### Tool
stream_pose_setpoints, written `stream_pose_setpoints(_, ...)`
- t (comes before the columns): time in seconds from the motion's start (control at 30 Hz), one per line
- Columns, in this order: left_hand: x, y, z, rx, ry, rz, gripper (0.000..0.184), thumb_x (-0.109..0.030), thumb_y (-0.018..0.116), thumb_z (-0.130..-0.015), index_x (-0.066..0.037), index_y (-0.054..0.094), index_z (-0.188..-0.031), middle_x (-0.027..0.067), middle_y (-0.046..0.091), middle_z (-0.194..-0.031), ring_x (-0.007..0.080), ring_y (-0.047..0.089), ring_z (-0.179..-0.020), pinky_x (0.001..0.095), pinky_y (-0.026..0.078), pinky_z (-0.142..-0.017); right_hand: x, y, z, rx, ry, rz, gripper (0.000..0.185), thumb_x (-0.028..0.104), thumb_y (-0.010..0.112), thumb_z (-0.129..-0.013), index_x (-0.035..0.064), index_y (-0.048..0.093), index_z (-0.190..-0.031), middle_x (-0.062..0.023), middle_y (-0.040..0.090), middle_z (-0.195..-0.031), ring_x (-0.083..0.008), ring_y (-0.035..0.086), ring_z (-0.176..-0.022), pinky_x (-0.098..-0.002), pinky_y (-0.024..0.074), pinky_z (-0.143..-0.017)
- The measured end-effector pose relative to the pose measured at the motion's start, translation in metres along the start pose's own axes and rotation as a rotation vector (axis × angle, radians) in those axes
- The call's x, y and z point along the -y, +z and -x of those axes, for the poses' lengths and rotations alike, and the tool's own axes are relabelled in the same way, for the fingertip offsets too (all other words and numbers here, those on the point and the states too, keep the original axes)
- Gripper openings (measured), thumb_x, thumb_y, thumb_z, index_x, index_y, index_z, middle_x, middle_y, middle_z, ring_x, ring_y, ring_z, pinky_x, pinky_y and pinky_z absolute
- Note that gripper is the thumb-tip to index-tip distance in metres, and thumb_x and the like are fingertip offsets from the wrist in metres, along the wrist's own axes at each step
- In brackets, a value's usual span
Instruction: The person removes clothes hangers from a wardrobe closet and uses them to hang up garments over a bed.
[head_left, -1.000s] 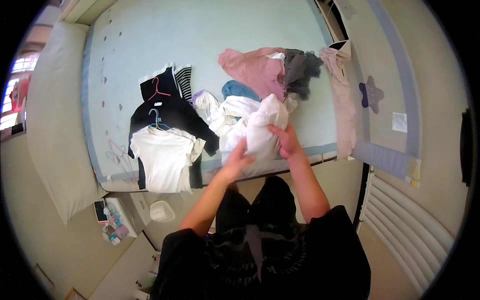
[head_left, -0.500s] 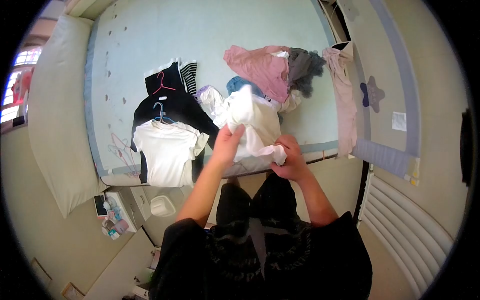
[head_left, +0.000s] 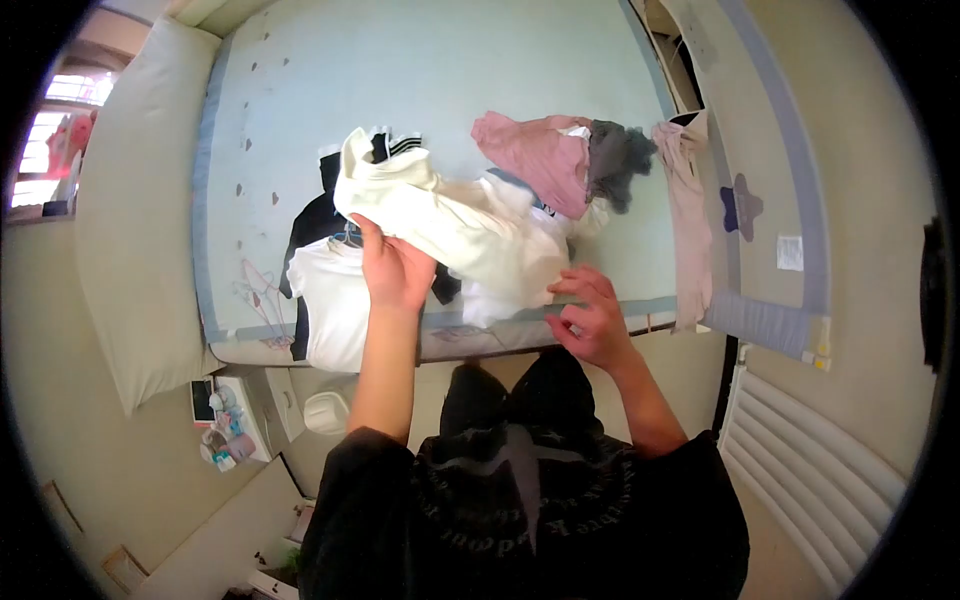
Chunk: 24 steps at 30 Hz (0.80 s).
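Note:
My left hand [head_left: 395, 268] grips a creamy white garment [head_left: 440, 212], thumb on top, and holds it up over the bed. The garment stretches from upper left to lower right; its exact kind cannot be made out. My right hand [head_left: 590, 318] is at its lower right end, thumb and fingers apart, fingertips close to the cloth. Under and beside the garment lies more white clothing [head_left: 490, 300]. Left of my left hand, a white T-shirt [head_left: 330, 305] on a blue hanger lies over a black garment [head_left: 312, 220], partly covered.
A pink garment [head_left: 535, 150] and a dark grey ruffled one [head_left: 620, 160] lie at the right of the bed [head_left: 400, 70]. Pale pink cloth [head_left: 685, 220] hangs over the right edge. A long pillow [head_left: 140, 220] borders the left side; a radiator [head_left: 810, 470] stands lower right.
My left hand has moved left and up, spreading the white garment across the black clothes. My right hand's fingers have opened and come off the cloth they were gripping.

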<state>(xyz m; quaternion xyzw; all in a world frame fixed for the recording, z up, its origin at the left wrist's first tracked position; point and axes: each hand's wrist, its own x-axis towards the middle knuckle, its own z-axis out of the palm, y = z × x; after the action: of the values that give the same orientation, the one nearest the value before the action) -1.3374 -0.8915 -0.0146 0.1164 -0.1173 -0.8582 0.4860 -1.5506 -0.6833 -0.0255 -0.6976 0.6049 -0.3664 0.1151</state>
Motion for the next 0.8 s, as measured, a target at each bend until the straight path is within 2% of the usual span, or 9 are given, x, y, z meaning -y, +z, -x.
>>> stream_pose_setpoints(0.1,-0.019,0.010,0.000,0.125,0.016,0.169,0.058,-0.047,0.037,-0.107,-0.009,0.040,-0.150,0.0069,0.043,-0.155,0.0282,0.040,-0.142,0.0490,0.025,-0.121,0.006,0.009,0.005,0.005,0.070,-0.224,0.016,0.000,0.077,-0.073,0.0057,0.067,-0.084,-0.0110,0.067,-0.113,-0.0338,0.062,-0.109,-0.0426,0.0492,-0.095)
stream_pose_setpoints(0.2,-0.024,0.018,0.004,0.148,-0.007,0.255,0.056,-0.044,0.038,-0.107,-0.009,0.042,-0.150,0.0073,0.044,-0.155,0.0285,0.040,-0.142,0.0496,0.024,-0.121,0.021,0.023,-0.007,-0.091,0.207,-0.236,0.028,-0.001,0.075,-0.076,0.0042,0.066,-0.102,-0.0124,0.067,-0.113,-0.0300,0.064,-0.106,-0.0376,0.0508,-0.092)
stream_pose_setpoints(0.3,-0.025,0.024,0.008,0.218,-0.068,0.325,0.054,-0.041,0.037,-0.108,-0.007,0.044,-0.149,0.0089,0.045,-0.154,0.0300,0.040,-0.142,0.0503,0.024,-0.121,0.042,0.035,-0.043,-0.195,0.363,-0.416,0.039,0.007,0.077,-0.080,0.0047,0.063,-0.117,-0.0123,0.066,-0.109,-0.0277,0.066,-0.101,-0.0350,0.0529,-0.087)
stream_pose_setpoints(0.4,-0.027,0.026,0.012,0.307,-0.121,0.317,0.054,-0.041,0.036,-0.108,-0.006,0.043,-0.148,0.0119,0.046,-0.152,0.0328,0.042,-0.141,0.0516,0.026,-0.120,0.051,0.049,-0.074,-0.164,0.394,-0.543,0.046,0.008,0.078,-0.080,0.0032,0.060,-0.122,-0.0118,0.065,-0.103,-0.0241,0.066,-0.095,-0.0351,0.0525,-0.083)
stream_pose_setpoints(0.47,-0.031,0.030,0.012,0.353,-0.132,0.263,0.055,-0.042,0.036,-0.108,-0.006,0.043,-0.148,0.0141,0.047,-0.152,0.0349,0.042,-0.140,0.0529,0.028,-0.119,0.050,0.062,-0.087,-0.132,0.311,-0.545,0.041,0.009,0.078,-0.080,0.0019,0.060,-0.117,-0.0120,0.064,-0.100,-0.0236,0.064,-0.090,-0.0341,0.0515,-0.081)
stream_pose_setpoints(0.6,-0.038,0.027,0.020,0.173,-0.140,0.310,0.060,-0.047,0.035,-0.107,-0.008,0.037,-0.152,0.0134,0.041,-0.156,0.0356,0.038,-0.144,0.0545,0.025,-0.120,0.062,0.065,-0.099,-0.069,0.236,-0.540,0.032,0.009,0.078,-0.081,-0.0003,0.059,-0.105,-0.0119,0.060,-0.093,-0.0229,0.060,-0.083,-0.0318,0.0487,-0.078)
stream_pose_setpoints(0.7,-0.041,0.031,0.022,0.208,-0.166,0.297,0.061,-0.048,0.034,-0.107,-0.007,0.036,-0.152,0.0137,0.041,-0.156,0.0358,0.037,-0.144,0.0540,0.026,-0.120,0.067,0.066,-0.111,-0.172,0.186,-0.503,0.028,0.010,0.078,-0.082,0.0003,0.057,-0.098,-0.0091,0.058,-0.089,-0.0178,0.058,-0.081,-0.0307,0.0476,-0.076)
stream_pose_setpoints(0.8,-0.039,0.030,0.015,0.028,-0.126,-0.160,0.055,-0.040,0.035,-0.108,-0.007,0.036,-0.152,0.0129,0.044,-0.152,0.0312,0.043,-0.139,0.0498,0.032,-0.117,0.061,0.080,-0.106,-0.206,0.423,-0.864,0.022,0.007,0.075,-0.086,0.0013,0.058,-0.099,-0.0049,0.059,-0.089,-0.0116,0.057,-0.086,-0.0281,0.0481,-0.076)
